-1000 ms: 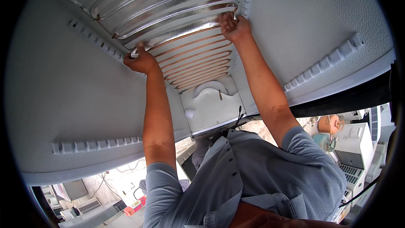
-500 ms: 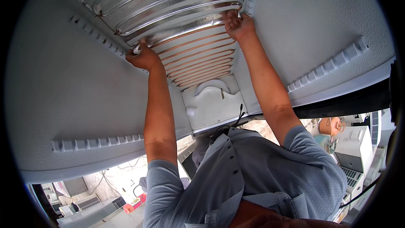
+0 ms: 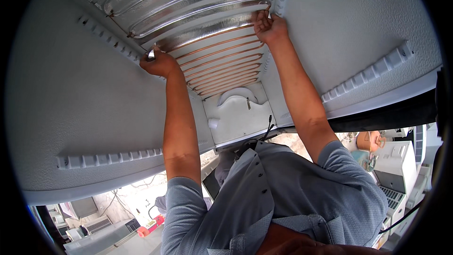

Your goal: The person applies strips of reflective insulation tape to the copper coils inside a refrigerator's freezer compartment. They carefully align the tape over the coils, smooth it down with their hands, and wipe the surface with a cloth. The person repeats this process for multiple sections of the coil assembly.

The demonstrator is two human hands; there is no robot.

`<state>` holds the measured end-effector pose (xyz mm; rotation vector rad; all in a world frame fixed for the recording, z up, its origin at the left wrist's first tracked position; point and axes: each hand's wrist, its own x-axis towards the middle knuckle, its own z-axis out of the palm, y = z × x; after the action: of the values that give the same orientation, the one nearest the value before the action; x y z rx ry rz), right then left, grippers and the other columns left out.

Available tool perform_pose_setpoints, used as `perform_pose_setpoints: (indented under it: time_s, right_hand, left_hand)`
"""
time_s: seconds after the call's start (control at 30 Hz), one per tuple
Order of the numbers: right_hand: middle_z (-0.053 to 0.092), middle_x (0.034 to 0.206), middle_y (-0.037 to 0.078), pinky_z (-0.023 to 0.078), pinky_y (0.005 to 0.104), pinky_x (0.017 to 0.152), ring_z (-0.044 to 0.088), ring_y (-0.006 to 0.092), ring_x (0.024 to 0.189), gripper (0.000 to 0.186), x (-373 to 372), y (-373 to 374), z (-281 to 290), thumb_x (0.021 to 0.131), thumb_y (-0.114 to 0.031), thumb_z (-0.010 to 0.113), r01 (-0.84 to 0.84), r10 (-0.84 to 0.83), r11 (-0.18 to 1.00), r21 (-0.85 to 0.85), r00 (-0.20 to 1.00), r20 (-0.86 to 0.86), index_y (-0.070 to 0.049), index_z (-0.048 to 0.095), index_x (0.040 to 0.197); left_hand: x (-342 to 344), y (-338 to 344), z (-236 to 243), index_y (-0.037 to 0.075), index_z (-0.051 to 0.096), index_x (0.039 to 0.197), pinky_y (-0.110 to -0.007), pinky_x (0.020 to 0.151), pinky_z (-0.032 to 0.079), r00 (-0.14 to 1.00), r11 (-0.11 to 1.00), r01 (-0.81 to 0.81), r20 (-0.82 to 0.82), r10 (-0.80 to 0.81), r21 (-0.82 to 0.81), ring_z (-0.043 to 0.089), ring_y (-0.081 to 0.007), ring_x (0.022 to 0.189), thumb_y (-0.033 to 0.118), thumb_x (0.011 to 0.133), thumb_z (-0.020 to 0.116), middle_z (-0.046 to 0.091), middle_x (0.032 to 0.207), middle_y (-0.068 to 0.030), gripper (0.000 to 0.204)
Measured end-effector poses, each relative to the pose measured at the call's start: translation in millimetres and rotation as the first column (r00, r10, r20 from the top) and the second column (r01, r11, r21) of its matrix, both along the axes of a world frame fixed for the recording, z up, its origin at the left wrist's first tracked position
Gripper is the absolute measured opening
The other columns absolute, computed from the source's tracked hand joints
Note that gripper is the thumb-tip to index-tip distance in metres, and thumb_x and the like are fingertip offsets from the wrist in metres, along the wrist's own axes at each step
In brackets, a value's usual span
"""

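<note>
Both arms reach into a white fridge cabinet whose back wall carries rows of bare copper tubing (image 3: 222,63). A shiny strip of foil tape (image 3: 203,36) spans the wall just above those rows. At its left end my left hand (image 3: 161,63) is closed, with a crumpled bit of foil showing between thumb and fingers. My right hand (image 3: 271,27) has its fingers curled at the strip's right end, by the wall's corner; its fingertips are partly hidden. Higher up, foil-covered tubes (image 3: 188,12) run across in looping rows.
Ribbed shelf rails line the side walls, including a right rail (image 3: 368,72) and a left rail (image 3: 111,160). A curved white cover (image 3: 238,106) and a black cable (image 3: 269,127) are at the cabinet's far end. Outside stand an orange tank (image 3: 369,140) and a pink-red tool (image 3: 150,226).
Both hands have shifted very slightly at the strip's ends, the right one a little to the right. The crumpled foil by my left thumb shows a bit more.
</note>
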<state>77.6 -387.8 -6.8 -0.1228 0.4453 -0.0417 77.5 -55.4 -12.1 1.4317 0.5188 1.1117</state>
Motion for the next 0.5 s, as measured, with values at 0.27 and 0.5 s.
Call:
perform_pose_setpoints:
  time_s: [0.27,0.5]
  right_hand:
    - [0.070,0.086,0.007,0.049,0.0271,0.057,0.071,0.0203,0.079,0.041,0.8,2.5,-1.6,0.109,-0.031,0.033,0.023,-0.022,0.999,-0.048,1.000,0.006,-0.004,0.060,0.095]
    - [0.070,0.088,0.007,0.049,0.0273,0.057,0.070,0.0180,0.075,0.040,6.7,0.4,0.0,0.108,-0.032,0.032,0.014,-0.014,0.996,-0.084,1.000,0.000,-0.006,0.059,0.095]
  left_hand:
    - [-0.7,5.6,-3.4,-0.009,0.051,0.113,-0.033,0.077,0.057,1.000,1.000,-0.009,0.023,0.008,0.026,0.062,-0.0277,0.097,0.007,0.092,0.072,0.055,0.114,-0.0215,0.033]
    - [4.6,2.8,-3.6,-0.009,0.051,0.110,-0.034,0.076,0.056,0.999,0.998,-0.038,0.014,0.038,0.049,0.062,-0.0283,0.093,0.007,0.090,0.073,0.057,0.109,-0.0205,0.034]
